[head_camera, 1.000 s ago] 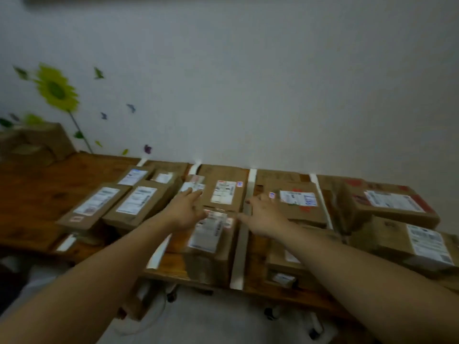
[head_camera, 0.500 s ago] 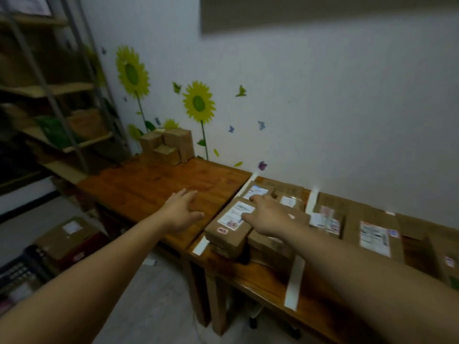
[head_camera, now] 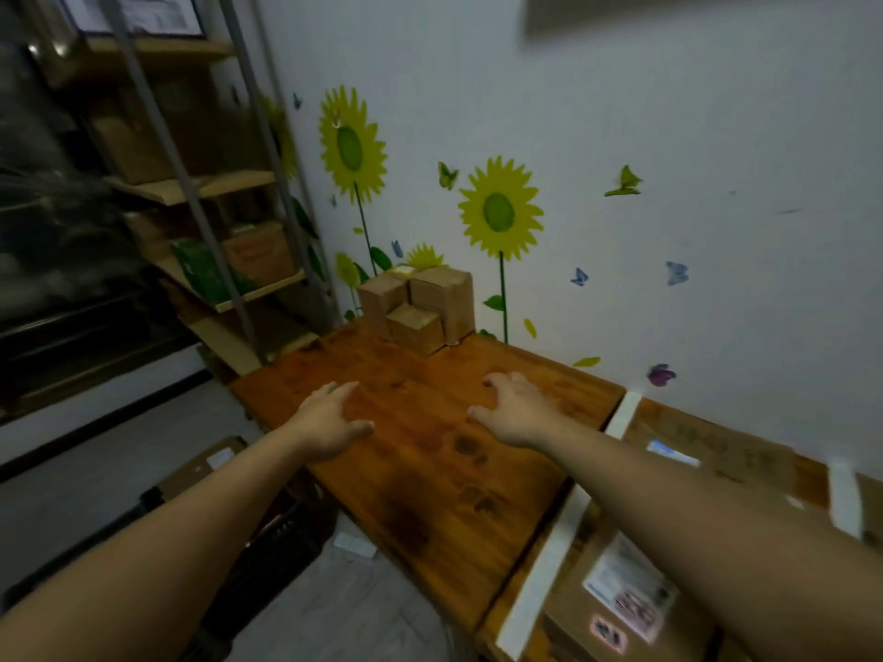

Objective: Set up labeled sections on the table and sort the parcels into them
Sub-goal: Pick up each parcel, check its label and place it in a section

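Far left: a shelf rack (head_camera: 205, 193) holding cartons, and a box on the floor (head_camera: 205, 463) beside the worktop. The left hand (head_camera: 329, 422) is empty, palm down, fingers spread and loosely bent over the bare wood of the worktop (head_camera: 430, 494); contact cannot be told. At the back, against the wall, a cluster of small boxes (head_camera: 420, 303) stands outside any section. The right hand (head_camera: 516, 413) is likewise empty and spread, near the left. Right of it a white tape strip (head_camera: 549, 575) marks a section edge, with labelled parcels (head_camera: 626, 599) lying beyond.

Change noted: a second ago both hands rested on parcels in the taped area; half a second ago only the right did. Both have now left the sections for the bare wood.

Assessment: that placement is finished, and the small boxes are the probable next pick.
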`<state>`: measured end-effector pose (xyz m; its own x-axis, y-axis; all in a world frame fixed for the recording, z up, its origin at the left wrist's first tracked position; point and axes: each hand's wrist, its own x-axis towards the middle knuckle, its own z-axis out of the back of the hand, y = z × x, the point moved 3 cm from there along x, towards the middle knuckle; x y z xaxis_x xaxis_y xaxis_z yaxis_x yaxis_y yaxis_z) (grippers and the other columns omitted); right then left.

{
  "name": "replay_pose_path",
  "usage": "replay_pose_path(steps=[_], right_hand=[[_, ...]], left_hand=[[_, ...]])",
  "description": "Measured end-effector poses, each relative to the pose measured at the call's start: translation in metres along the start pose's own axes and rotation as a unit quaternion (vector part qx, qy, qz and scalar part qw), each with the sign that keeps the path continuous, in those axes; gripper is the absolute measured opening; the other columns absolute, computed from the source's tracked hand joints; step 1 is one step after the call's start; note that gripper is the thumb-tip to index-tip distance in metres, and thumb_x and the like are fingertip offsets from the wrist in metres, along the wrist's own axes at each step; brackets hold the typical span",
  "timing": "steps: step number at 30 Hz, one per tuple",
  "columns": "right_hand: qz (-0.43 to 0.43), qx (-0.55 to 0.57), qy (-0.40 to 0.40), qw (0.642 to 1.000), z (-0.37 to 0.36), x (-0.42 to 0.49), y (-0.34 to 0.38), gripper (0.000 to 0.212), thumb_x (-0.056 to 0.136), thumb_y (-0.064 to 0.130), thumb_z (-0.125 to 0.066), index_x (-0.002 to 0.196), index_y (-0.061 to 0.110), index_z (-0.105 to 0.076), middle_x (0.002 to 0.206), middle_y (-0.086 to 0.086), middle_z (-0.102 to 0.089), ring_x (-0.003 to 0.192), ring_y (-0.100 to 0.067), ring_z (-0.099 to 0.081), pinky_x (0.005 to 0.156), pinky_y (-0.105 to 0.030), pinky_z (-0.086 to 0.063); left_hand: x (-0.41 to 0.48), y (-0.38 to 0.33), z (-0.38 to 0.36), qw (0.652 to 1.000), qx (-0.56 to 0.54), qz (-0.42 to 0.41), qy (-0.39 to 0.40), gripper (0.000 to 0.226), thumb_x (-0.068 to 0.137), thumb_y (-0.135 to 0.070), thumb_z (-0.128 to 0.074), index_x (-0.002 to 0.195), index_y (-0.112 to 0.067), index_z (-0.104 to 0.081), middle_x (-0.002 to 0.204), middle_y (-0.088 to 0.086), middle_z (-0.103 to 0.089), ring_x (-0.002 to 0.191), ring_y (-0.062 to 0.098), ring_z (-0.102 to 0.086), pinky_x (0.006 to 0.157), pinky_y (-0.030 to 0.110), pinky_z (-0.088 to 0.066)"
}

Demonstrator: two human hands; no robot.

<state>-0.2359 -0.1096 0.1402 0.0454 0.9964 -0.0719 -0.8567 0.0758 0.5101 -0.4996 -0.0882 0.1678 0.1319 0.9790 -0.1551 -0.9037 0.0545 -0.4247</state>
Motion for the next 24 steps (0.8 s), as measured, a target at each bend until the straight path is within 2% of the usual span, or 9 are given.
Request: replay_pose_path(steps=[9, 14, 20, 24], right_hand=[[-0.027, 0.011, 0.024, 0.999, -0.030, 0.148, 0.034, 0.069, 0.088, 0.059, -0.053, 0.146, 0.026, -0.034, 0.147, -0.008, -0.034, 0.133, -0.032, -0.037, 0.105, -0.041, -0.037], [-0.069, 0.017, 0.005, 0.997, -0.049, 0.227, 0.052, 0.068, 0.088, 0.057, -0.053, 0.146, 0.025, -0.034, 0.146, -0.010, -0.035, 0.130, -0.032, -0.039, 0.104, -0.039, -0.036], [-0.114, 0.040, -0.035, 0.992, -0.062, 0.305, 0.080, 0.062, 0.088, 0.053, -0.056, 0.141, 0.025, -0.042, 0.139, -0.011, -0.042, 0.126, -0.027, -0.042, 0.101, -0.033, -0.035], [-0.146, 0.023, -0.032, 0.989, -0.069, 0.342, 0.083, 0.063, 0.088, 0.052, -0.056, 0.142, 0.026, -0.039, 0.140, -0.010, -0.041, 0.127, -0.028, -0.042, 0.102, -0.035, -0.035]], left_hand=[[0.142, 0.042, 0.034, 1.000, 0.009, -0.006, 0.017, 0.076, 0.087, -0.041, -0.059, 0.148, -0.029, -0.016, 0.157, 0.004, -0.008, 0.144, 0.027, -0.008, 0.115, 0.043, -0.017], [0.243, 0.068, 0.048, 0.998, 0.018, -0.046, 0.034, 0.076, 0.086, -0.043, -0.060, 0.148, -0.029, -0.017, 0.157, 0.003, -0.009, 0.144, 0.026, -0.008, 0.113, 0.041, -0.018], [0.353, 0.092, 0.064, 0.988, 0.067, -0.115, 0.080, 0.079, 0.085, -0.046, -0.060, 0.148, -0.027, -0.017, 0.158, 0.005, -0.008, 0.144, 0.027, -0.006, 0.114, 0.040, -0.015], [0.412, 0.091, 0.067, 0.979, 0.092, -0.145, 0.110, 0.079, 0.087, -0.047, -0.058, 0.149, -0.026, -0.015, 0.158, 0.005, -0.007, 0.144, 0.027, -0.004, 0.114, 0.040, -0.013]])
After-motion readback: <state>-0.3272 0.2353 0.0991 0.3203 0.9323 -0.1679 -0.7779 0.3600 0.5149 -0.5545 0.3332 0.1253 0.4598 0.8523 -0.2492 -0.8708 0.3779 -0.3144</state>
